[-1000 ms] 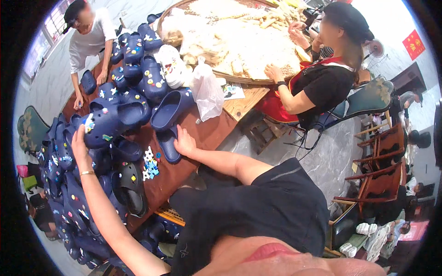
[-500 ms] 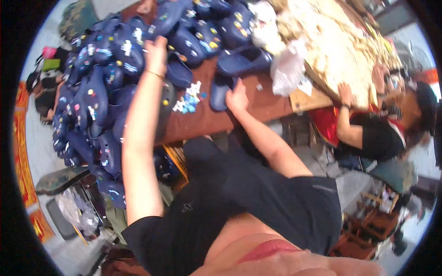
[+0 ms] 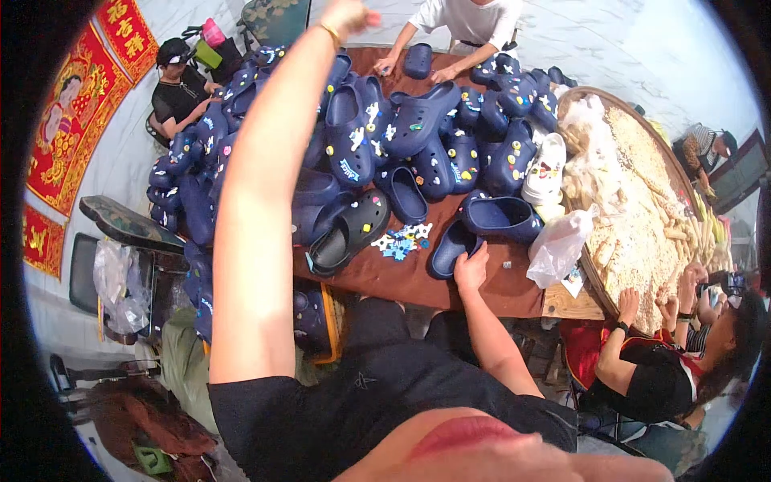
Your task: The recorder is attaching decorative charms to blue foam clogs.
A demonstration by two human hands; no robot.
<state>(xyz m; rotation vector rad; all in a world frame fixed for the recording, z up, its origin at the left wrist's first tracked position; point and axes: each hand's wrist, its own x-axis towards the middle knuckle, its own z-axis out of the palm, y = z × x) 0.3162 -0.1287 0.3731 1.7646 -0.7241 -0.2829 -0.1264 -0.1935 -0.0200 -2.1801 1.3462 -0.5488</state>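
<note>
Right hand (image 3: 471, 267) holds navy clog (image 3: 450, 255) by its right edge, long axis near-left to far-right. Left hand (image 3: 347, 18) far off; can't tell its grip.

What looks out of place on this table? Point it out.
A black clog left of the loose charms and a white clog near the plastic bag look odd: their neighbours are navy clogs. I see no clear damage.

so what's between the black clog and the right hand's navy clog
In the head view, white and blue charms lie on the brown tabletop between the black clog and navy clog.
</note>
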